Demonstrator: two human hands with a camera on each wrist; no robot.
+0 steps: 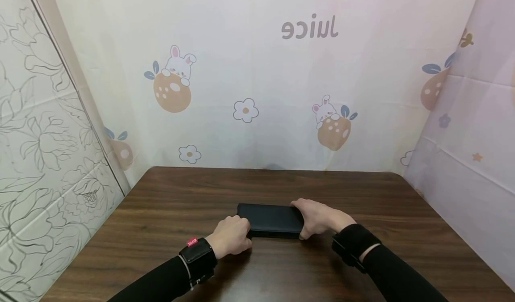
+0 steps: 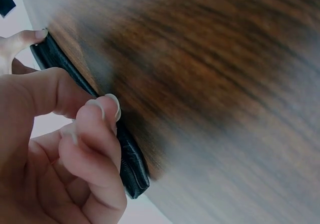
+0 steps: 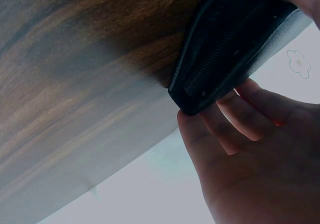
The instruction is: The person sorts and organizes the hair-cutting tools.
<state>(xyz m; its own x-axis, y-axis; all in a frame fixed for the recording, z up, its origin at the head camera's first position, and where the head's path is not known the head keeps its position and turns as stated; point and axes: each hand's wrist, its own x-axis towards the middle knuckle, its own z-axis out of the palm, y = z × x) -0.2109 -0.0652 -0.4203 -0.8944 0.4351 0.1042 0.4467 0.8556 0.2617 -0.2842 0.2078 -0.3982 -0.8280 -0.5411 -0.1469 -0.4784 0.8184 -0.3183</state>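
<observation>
A long black zip wallet (image 1: 270,220) lies flat on the brown wooden table, its long side towards me. My left hand (image 1: 231,236) is at the wallet's near left corner; in the left wrist view its thumb and fingertips pinch together at the zipped edge (image 2: 134,171), and whatever small part is between them is hidden. Around the right end of the wallet goes my right hand (image 1: 322,218), thumb at the near edge and fingers at the far corner. The right wrist view shows a zip (image 3: 220,49) along that end, with the fingers against the outer side.
The dark wood-grain table (image 1: 169,203) extends around both hands. Behind it hangs a pale curtain (image 1: 249,60) printed with rabbits and fruit. Line-drawn flower fabric (image 1: 48,159) stands at the left, and another pale sheet (image 1: 474,168) at the right. Black bands circle both wrists.
</observation>
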